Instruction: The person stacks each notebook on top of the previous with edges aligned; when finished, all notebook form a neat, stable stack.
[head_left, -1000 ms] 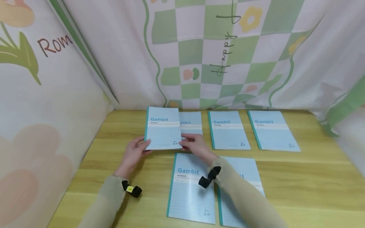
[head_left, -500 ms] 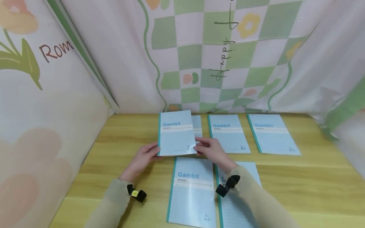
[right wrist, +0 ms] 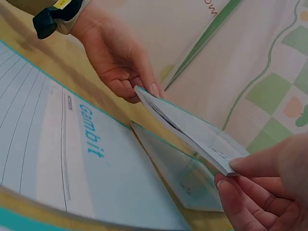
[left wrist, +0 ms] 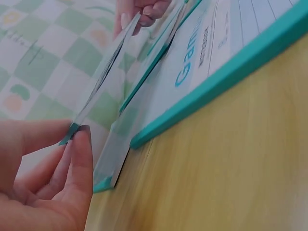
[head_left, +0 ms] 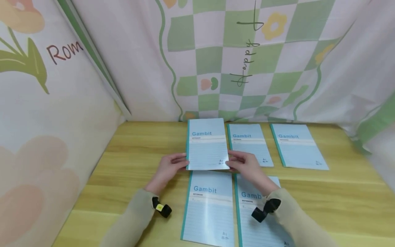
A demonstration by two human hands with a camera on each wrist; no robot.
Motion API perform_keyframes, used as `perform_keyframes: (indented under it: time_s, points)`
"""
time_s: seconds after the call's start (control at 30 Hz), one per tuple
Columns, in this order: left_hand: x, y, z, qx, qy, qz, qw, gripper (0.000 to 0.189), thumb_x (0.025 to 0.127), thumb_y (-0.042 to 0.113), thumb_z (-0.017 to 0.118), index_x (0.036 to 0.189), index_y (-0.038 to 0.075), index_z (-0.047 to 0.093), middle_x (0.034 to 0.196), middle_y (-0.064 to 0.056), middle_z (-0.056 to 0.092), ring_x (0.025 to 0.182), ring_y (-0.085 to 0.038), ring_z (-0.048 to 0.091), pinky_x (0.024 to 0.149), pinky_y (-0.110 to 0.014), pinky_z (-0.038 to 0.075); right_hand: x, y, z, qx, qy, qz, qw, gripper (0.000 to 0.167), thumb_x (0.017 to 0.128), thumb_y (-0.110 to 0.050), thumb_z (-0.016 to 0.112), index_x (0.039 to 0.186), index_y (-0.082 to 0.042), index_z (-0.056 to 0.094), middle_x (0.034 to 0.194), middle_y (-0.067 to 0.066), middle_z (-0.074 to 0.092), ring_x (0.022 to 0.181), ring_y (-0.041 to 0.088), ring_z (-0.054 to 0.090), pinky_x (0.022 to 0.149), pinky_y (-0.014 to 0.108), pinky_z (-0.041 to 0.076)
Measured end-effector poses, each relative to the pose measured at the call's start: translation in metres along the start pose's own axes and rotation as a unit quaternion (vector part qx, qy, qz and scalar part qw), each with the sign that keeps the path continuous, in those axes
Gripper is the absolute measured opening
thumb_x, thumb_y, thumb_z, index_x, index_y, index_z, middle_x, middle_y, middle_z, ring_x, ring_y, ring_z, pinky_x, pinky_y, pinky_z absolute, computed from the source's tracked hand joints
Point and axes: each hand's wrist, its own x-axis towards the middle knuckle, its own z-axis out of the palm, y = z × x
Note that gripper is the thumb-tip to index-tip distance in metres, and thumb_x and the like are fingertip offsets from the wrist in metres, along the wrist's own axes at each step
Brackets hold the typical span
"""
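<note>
My left hand [head_left: 168, 169] and right hand [head_left: 250, 168] hold a light-blue Gambit notebook [head_left: 208, 147] with a teal spine, pinching its two lower corners between thumb and fingers. It is raised off the table and tilted. In the right wrist view, another notebook [right wrist: 178, 168] lies under it; from the head view that one is hidden. Two matching notebooks, the nearer-left one [head_left: 206, 212] and the nearer-right one [head_left: 251, 219], lie in front. My right forearm covers part of the nearer-right one.
Farther right in the back row lie a middle notebook [head_left: 250, 145] and a right-hand notebook [head_left: 299, 147]. All rest on a wood-grain table [head_left: 123, 178]. A checkered curtain [head_left: 210, 61] hangs behind its back edge, and a printed cloth wall [head_left: 61, 113] closes the left side.
Both hands have carried the notebook to the right, from beside and partly over the back-left notebook to right above it, now covering it. The other notebooks have stayed in place.
</note>
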Motion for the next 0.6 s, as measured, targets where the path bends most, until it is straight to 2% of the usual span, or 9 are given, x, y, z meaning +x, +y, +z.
perform_keyframes:
  time_s: [0.13, 0.37, 0.6]
  points:
    - [0.003, 0.001, 0.009, -0.01, -0.003, -0.002, 0.9999, 0.041, 0.089, 0.007, 0.079, 0.128, 0.0, 0.068, 0.115, -0.013, 0.069, 0.104, -0.025, 0.068, 0.087, -0.034, 0.059, -0.005, 0.008, -0.012, -0.023, 0.0, -0.001, 0.9997, 0.056, 0.098, -0.018, 0.071, 0.148, -0.006, 0.051, 0.114, 0.012, 0.067, 0.098, 0.023, 0.069, 0.083, 0.031, 0.06]
    - [0.008, 0.003, 0.027, -0.017, -0.029, -0.009, 0.9994, 0.042, 0.088, 0.009, 0.081, 0.127, 0.001, 0.067, 0.113, -0.012, 0.069, 0.103, -0.024, 0.068, 0.086, -0.033, 0.059, -0.011, 0.017, -0.031, -0.051, 0.013, -0.012, 0.9986, 0.057, 0.097, -0.021, 0.073, 0.147, -0.004, 0.053, 0.111, 0.012, 0.069, 0.093, 0.022, 0.069, 0.081, 0.03, 0.06]
    - [0.016, 0.008, 0.043, -0.037, -0.042, -0.023, 0.9982, 0.041, 0.088, 0.01, 0.081, 0.126, 0.004, 0.068, 0.113, -0.011, 0.069, 0.099, -0.024, 0.07, 0.084, -0.033, 0.06, -0.013, 0.023, -0.048, -0.036, 0.017, -0.003, 0.9992, 0.06, 0.097, -0.022, 0.072, 0.149, 0.0, 0.049, 0.117, 0.018, 0.065, 0.098, 0.023, 0.069, 0.082, 0.028, 0.06]
